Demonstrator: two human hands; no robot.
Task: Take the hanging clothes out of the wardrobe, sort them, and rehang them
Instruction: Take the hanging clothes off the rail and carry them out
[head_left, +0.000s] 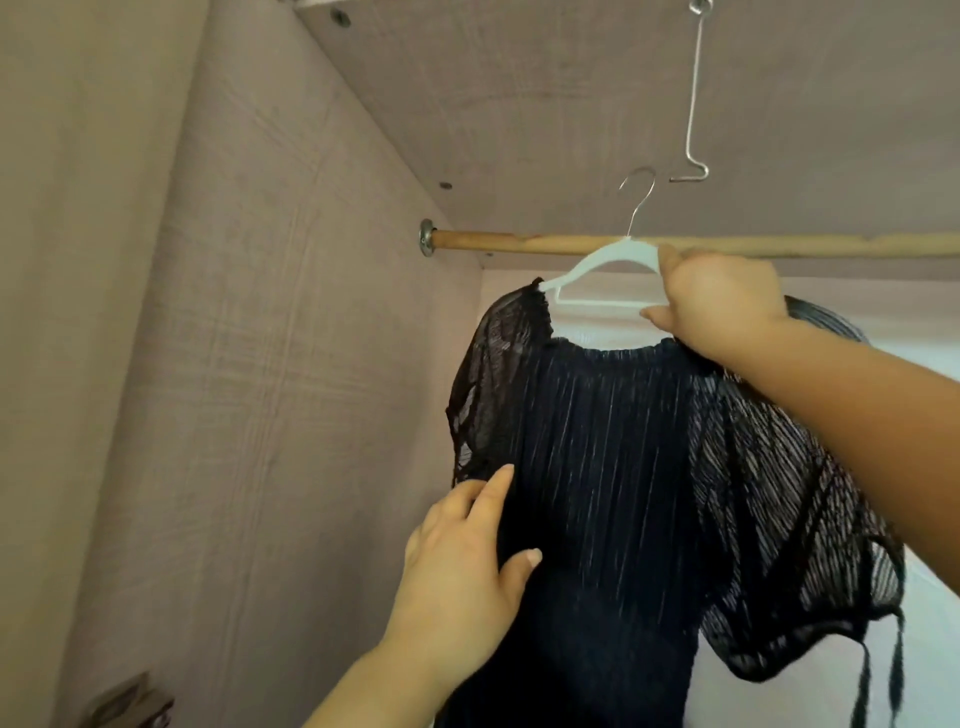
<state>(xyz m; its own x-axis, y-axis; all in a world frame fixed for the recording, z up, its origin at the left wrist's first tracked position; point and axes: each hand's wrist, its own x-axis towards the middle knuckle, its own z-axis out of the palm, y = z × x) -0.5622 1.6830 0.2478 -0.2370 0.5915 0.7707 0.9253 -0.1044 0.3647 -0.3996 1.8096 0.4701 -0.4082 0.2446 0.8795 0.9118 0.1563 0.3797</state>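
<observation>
I am looking up into the wardrobe, where a black pleated garment (613, 467) hangs on a white hanger (587, 265) just in front of the wooden rail (519, 243), nearer the rail's left end than the right edge of the view. The right hand (722, 301) comes in from the right and closes its fingers and thumb round the hanger's right shoulder, close beside the neck. The hanger's metal hook (638, 195) rises above the line of the rail and does not sit on it. The left hand (462, 561) reaches up from below and lies against the garment's left side under the sheer sleeve (488, 374), fingers fairly straight on the cloth and thumb spread across the front. The other sheer sleeve (789, 519) billows out below the right forearm. The rail's left end runs into a round metal bracket (427, 237) on the side wall (285, 364). From the top panel (519, 78) a bent wire hook (693, 104) dangles, near the hanger's hook but apart from it.
</observation>
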